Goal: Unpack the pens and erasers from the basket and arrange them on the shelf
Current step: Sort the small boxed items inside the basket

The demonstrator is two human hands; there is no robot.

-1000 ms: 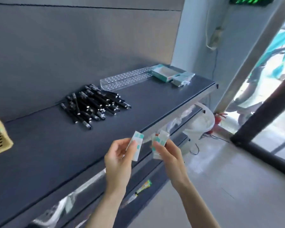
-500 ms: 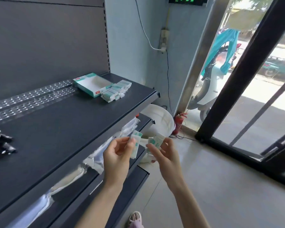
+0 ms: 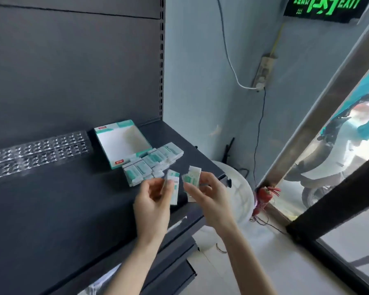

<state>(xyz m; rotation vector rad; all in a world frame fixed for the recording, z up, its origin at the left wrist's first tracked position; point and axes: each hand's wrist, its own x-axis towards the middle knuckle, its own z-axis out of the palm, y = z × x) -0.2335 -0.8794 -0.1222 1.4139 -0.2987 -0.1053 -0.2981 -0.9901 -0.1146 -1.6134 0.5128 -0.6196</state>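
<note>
Left hand (image 3: pixel 152 201) pinches one sleeved eraser (image 3: pixel 174 189), right hand (image 3: pixel 209 196) a second eraser (image 3: pixel 192 177), long axes near upright; eraser stack (image 3: pixel 151 165) on shelf (image 3: pixel 73 209) lies just ahead, nearer left hand.

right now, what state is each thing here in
left hand, pinching left eraser
right hand, pinching right eraser
box, open, empty, lying flat on shelf
eraser pile, loosely stacked against box front
exit sign, lit
</note>
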